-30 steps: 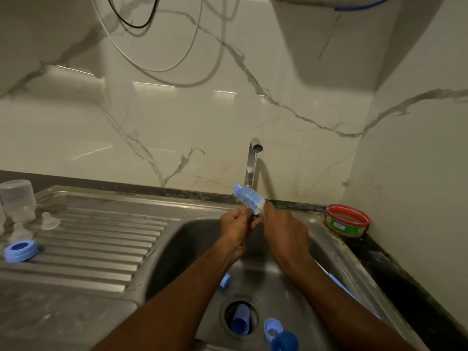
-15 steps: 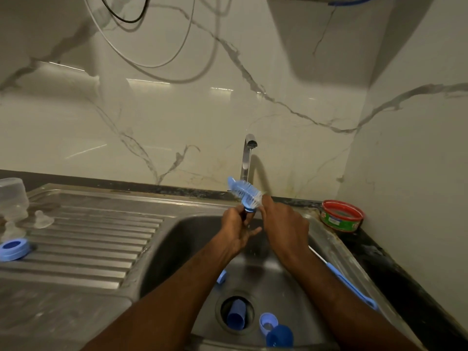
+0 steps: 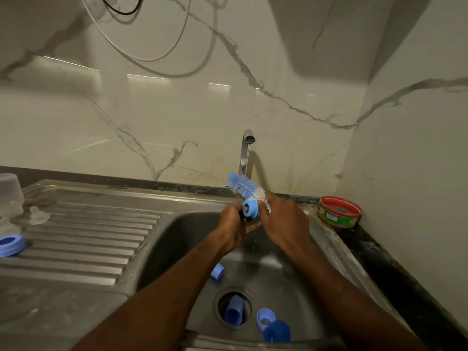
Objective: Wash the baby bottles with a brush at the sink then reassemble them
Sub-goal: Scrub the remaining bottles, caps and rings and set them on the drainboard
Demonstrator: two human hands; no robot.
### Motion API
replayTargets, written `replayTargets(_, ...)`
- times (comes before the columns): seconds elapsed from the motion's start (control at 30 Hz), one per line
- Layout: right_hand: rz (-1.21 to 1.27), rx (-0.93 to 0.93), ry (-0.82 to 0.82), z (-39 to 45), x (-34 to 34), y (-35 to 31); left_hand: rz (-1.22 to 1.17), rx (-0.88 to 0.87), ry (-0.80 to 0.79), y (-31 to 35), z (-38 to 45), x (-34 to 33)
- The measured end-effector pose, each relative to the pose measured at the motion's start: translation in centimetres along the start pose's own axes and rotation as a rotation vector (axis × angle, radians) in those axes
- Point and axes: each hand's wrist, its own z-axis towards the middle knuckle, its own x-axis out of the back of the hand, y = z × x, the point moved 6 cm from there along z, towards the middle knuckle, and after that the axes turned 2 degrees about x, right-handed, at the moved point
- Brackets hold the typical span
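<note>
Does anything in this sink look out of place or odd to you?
Yes. A blue cap sits down inside the open drain hole of the sink, where it could block the water or get stuck. Other blue pieces lie loose on the sink floor nearby.

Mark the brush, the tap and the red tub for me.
brush (image 3: 240,184), head view, on the blue bristles
tap (image 3: 245,150), head view, on the upright spout
red tub (image 3: 339,212), head view, on its side wall
</note>
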Motion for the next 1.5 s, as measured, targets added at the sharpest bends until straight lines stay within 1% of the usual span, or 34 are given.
replayTargets(0.1, -0.072, 0.012, 0.011, -0.7, 0.8, 0.4, -0.065, -0.107, 0.107, 1.1, 0.6, 1.1)
replayTargets(0.2, -0.148, -0.003, 0.042, -1.0, 1.4, 0.9, 0.016, -0.162, 0.136, 1.8, 1.4, 2.7)
replayTargets(0.3, -0.187, 0.006, 0.053, -0.4, 1.4, 1.4, 0.016, -0.162, 0.113, 2.1, 1.4, 2.9)
replayTargets(0.47, -0.269, 0.039, 0.022, -0.1, 1.5, 2.4, 0.037, -0.008, -0.008, 0.8, 1.4, 2.4)
replayTargets(0.53, -0.256, 0.007, -0.005, -0.1, 1.2, 3.8, 0.052, -0.024, -0.055, 1.0, 1.5, 2.3)
replayTargets(0.57, -0.229, -0.019, -0.033, -0.2, 0.9, 4.6, 0.118, -0.071, -0.060, 1.3, 1.7, 2.4)
replayTargets(0.63, -0.207, -0.044, -0.057, -0.4, 0.6, 5.7, 0.336, -0.186, -0.059, 1.6, 1.9, 2.8)
replayTargets(0.7, -0.205, -0.022, -0.011, -0.7, 0.9, 6.2, 0.533, -0.274, -0.034, 1.7, 2.4, 3.5)
replayTargets(0.77, -0.216, 0.008, -0.002, -1.0, 0.9, 6.1, 0.644, -0.308, -0.010, 1.8, 2.8, 4.2)
replayTargets(0.8, -0.226, 0.022, -0.010, -1.1, 0.8, 6.0, 0.663, -0.318, 0.009, 2.0, 2.7, 4.4)
replayTargets(1.0, -0.138, 0.031, -0.062, -1.1, 0.3, 5.7, 0.621, -0.460, 0.064, 3.8, 1.7, 4.5)
replayTargets(1.07, -0.092, 0.055, -0.092, -1.3, -0.1, 5.3, 0.598, -0.417, 0.055, 3.5, 1.5, 4.6)
replayTargets(1.13, -0.088, 0.087, -0.107, -1.4, -0.1, 4.5, 0.623, -0.360, 0.008, 2.9, 1.5, 4.5)
replayTargets(1.23, -0.145, 0.092, -0.026, -1.4, 0.1, 3.9, 0.668, -0.304, -0.061, 2.1, 1.8, 4.2)
replayTargets(1.33, -0.177, 0.040, 0.039, -1.2, 0.6, 4.4, 0.712, -0.345, -0.036, 2.5, 1.9, 4.1)
replayTargets(1.37, -0.191, 0.041, 0.029, -1.2, 0.6, 4.4, 0.723, -0.359, -0.032, 2.7, 1.9, 4.0)
replayTargets(1.43, -0.213, 0.068, -0.042, -1.0, 0.3, 4.2, 0.743, -0.387, 0.000, 2.9, 2.0, 4.0)
replayTargets(1.5, -0.197, 0.118, -0.123, -0.9, 0.0, 3.7, 0.725, -0.399, 0.073, 3.2, 2.1, 4.5)
